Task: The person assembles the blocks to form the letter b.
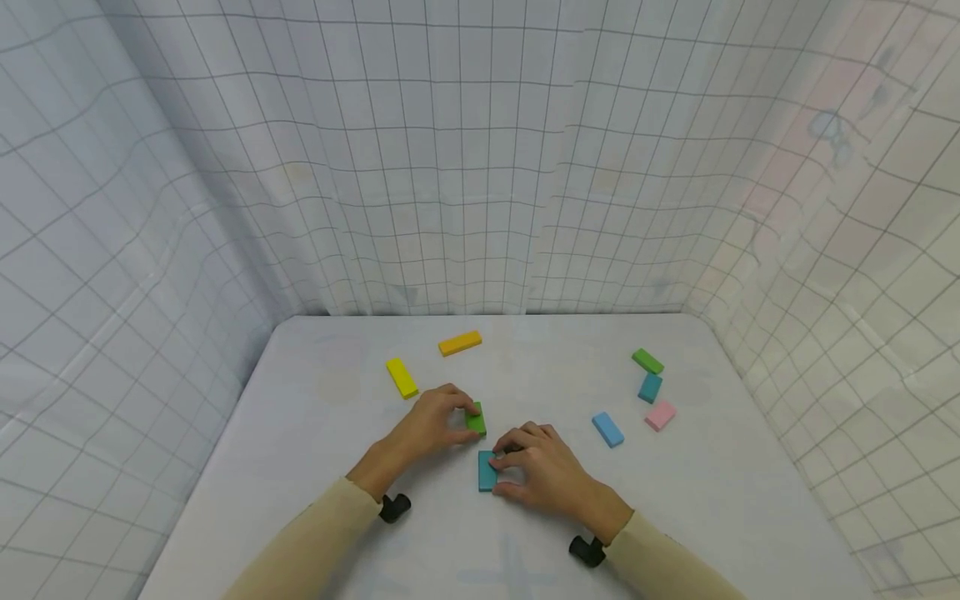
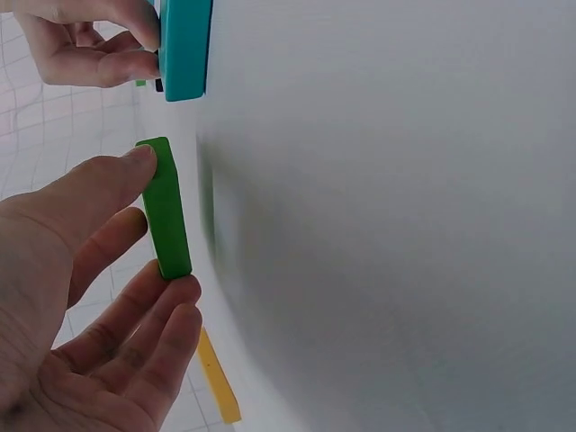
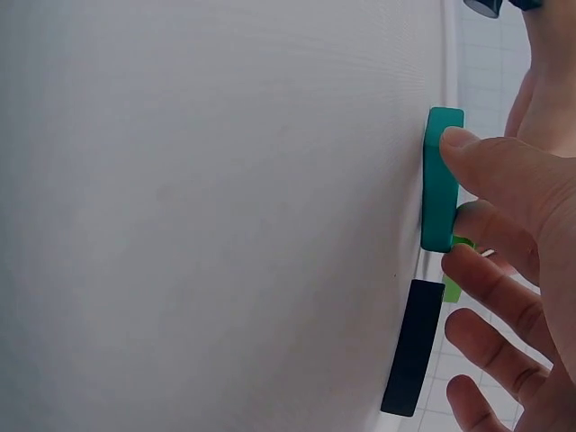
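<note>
My left hand [image 1: 435, 419] pinches a green block [image 2: 166, 209] between thumb and fingertips. In the left wrist view a gap and a shadow show between this block and the white table. Just nearer to me, my right hand [image 1: 542, 467] has its thumb and fingertips at the edges of a teal block [image 1: 487, 472], which lies lengthwise on the table. The right wrist view shows the thumb on one end of that teal block [image 3: 441, 180] and fingers at the other. A dark block [image 3: 413, 348] lies beyond it there, mostly hidden by the right hand in the head view.
Beyond the left hand lie a yellow block [image 1: 402, 378] and an orange block [image 1: 460, 342]. To the right are a blue block [image 1: 607, 429], a pink block [image 1: 661, 415], another teal block [image 1: 650, 387] and another green block [image 1: 648, 361]. Checked curtains [image 1: 465, 167] surround the table [image 1: 315, 433].
</note>
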The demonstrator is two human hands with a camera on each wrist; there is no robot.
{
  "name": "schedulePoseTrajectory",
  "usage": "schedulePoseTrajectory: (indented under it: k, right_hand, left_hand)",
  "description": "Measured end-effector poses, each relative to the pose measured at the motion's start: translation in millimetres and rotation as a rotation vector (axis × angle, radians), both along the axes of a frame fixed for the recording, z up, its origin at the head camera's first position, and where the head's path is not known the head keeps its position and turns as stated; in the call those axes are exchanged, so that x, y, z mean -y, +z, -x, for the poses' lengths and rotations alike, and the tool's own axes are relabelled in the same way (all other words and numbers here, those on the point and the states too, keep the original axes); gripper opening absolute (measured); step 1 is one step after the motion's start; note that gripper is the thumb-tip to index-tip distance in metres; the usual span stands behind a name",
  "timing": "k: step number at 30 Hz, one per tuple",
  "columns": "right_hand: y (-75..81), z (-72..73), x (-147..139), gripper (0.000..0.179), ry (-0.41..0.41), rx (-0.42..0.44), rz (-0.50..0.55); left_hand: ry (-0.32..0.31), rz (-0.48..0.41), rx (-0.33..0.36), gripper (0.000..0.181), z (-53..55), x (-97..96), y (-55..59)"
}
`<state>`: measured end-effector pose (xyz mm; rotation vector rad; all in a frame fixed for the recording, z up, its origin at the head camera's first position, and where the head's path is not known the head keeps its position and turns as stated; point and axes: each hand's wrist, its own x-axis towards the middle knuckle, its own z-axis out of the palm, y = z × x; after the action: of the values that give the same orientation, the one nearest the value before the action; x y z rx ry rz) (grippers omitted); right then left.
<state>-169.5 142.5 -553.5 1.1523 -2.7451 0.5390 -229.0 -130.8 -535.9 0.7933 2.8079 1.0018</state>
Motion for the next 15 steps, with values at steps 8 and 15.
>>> schedulePoseTrajectory:
  k: [8, 15]
  right_hand:
    - [-2.0, 1.5, -0.5, 0.04, 0.007, -0.014, 0.014]
    - [-2.2, 1.9, 0.2, 0.039, 0.013, -0.027, 0.013]
  left_hand:
    - [-0.013, 0.014, 0.033, 0.027, -0.4, -9.6, -1.5]
    - [-0.052, 0.033, 0.015, 0.028, 0.3, -11.4, -5.3]
